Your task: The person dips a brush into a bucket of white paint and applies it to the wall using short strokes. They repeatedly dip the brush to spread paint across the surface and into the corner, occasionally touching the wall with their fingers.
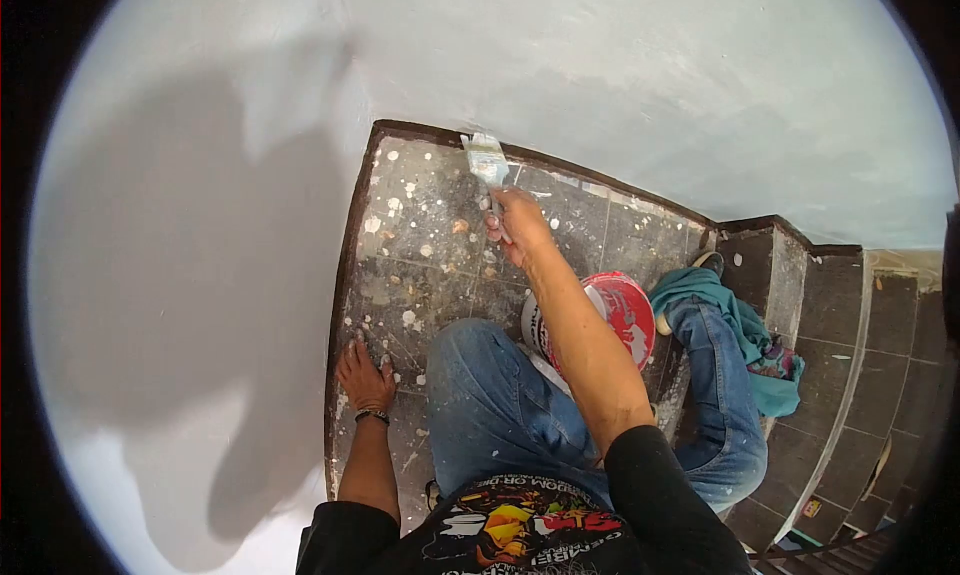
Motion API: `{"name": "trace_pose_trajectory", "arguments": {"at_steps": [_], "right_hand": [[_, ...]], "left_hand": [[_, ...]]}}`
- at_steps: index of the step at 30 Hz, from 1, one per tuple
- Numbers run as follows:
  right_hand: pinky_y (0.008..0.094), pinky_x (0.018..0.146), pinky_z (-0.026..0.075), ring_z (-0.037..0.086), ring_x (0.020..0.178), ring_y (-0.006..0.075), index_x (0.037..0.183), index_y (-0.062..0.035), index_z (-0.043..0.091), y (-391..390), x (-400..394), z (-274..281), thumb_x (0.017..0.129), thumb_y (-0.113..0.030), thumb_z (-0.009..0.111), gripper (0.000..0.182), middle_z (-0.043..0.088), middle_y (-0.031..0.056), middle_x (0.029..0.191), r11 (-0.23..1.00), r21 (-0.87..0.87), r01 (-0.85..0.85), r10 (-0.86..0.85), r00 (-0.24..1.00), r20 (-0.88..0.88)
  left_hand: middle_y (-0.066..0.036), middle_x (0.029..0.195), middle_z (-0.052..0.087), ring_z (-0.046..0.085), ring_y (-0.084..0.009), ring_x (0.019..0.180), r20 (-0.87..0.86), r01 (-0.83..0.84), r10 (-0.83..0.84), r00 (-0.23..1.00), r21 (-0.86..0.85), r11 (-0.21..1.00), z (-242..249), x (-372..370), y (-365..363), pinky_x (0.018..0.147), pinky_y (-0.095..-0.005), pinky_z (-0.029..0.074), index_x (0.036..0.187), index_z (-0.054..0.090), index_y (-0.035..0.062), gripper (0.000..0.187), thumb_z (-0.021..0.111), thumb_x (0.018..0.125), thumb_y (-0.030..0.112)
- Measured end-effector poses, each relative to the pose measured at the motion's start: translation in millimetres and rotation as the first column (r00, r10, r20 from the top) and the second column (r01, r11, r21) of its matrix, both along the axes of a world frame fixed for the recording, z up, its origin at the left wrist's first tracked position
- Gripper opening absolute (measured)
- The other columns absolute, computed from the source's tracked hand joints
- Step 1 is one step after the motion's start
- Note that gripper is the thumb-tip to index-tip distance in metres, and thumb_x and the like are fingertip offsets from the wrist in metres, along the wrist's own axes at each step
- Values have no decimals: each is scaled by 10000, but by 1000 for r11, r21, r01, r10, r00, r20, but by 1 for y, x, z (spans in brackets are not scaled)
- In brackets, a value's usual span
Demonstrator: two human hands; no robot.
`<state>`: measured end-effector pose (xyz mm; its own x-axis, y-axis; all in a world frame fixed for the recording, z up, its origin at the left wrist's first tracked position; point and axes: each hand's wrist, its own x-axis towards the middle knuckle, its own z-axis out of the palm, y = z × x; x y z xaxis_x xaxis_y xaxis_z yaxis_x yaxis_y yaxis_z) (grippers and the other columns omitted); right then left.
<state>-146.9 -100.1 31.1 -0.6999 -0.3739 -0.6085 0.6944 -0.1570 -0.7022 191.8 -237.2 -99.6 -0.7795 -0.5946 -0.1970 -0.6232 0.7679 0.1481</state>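
"Right grip (517,225): how tight?"

"Closed around the paintbrush's (488,165) handle. The left grip (366,377) holds nothing; its fingers are spread on the floor."

"What surrounds them?"

"Pale wall (650,75) ahead, paint-spotted tile floor (437,215) below, a bucket (633,313) under the right forearm."

"And the paintbrush?"

"At the dark skirting (425,129), its long axis running forward from the hand, leaning slightly left. Bristles (482,143) point wallward; I cannot tell whether they touch."
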Motion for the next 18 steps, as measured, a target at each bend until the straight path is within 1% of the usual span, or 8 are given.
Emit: {"name": "trace_pose_trajectory", "arguments": {"at_steps": [2,5,8,10,11,14,17,18], "right_hand": [[236,408,298,423,528,93,982,-44,477,-2,-5,-6,925,-146,484,117,527,42,777,998,-58,-6,6,1000,14],[230,410,302,421,520,91,951,-43,476,-8,-16,-5,923,-148,488,110,522,33,757,999,-35,-13,13,1000,-17],[238,384,311,422,498,91,1029,-55,479,-14,-28,5,924,-146,462,141,522,32,740,999,-16,29,-30,998,-48],[238,388,315,423,495,89,1032,-59,480,-15,-24,32,926,-149,463,140,516,27,728,999,-40,23,-28,993,-112],[237,390,316,423,493,88,1033,-61,481,-9,-19,47,927,-150,464,139,513,24,721,998,-47,34,-40,989,-141],[230,401,320,427,494,83,1032,-64,489,16,14,73,935,-172,477,145,515,16,719,1000,26,8,-3,978,-207],[213,382,290,414,465,72,1019,-72,515,69,53,91,920,-169,526,139,530,23,728,992,-101,-71,50,980,-195],[210,377,285,411,462,68,1040,-72,519,89,67,99,914,-173,536,162,530,18,724,994,-93,-59,38,976,-216]], "left_hand": [[-179,1366,399,336,-351,1277,0,-5,5,1000,9,1000,5,-3,0,1070,-501,218,1404,322,32,665,531,861,354],[-177,1364,401,340,-355,1273,-1,1,-1,1000,8,1000,2,-1,0,1067,-503,219,1417,303,49,671,531,865,354],[-180,1361,403,341,-359,1272,-38,8,-7,999,8,1000,-4,2,-1,1073,-508,210,1423,293,56,676,538,862,343],[-189,1365,398,337,-364,1274,-52,7,-8,999,-11,1000,-4,2,-2,1076,-511,205,1422,293,49,676,537,864,340],[-194,1367,395,335,-366,1276,-57,21,-22,998,-16,1000,-4,3,-1,1078,-512,203,1422,293,46,675,537,864,338],[-207,1383,379,322,-379,1286,11,14,-14,1000,-7,1000,-4,4,-1,1082,-510,199,1414,299,31,665,519,872,347],[-210,1405,359,306,-388,1298,-18,0,0,1000,-23,1000,-3,2,3,1086,-509,197,1412,297,21,657,507,879,342],[-208,1411,357,305,-395,1301,-41,-5,4,999,-9,1000,5,-1,6,1086,-506,202,1402,314,14,639,502,881,332]]}}
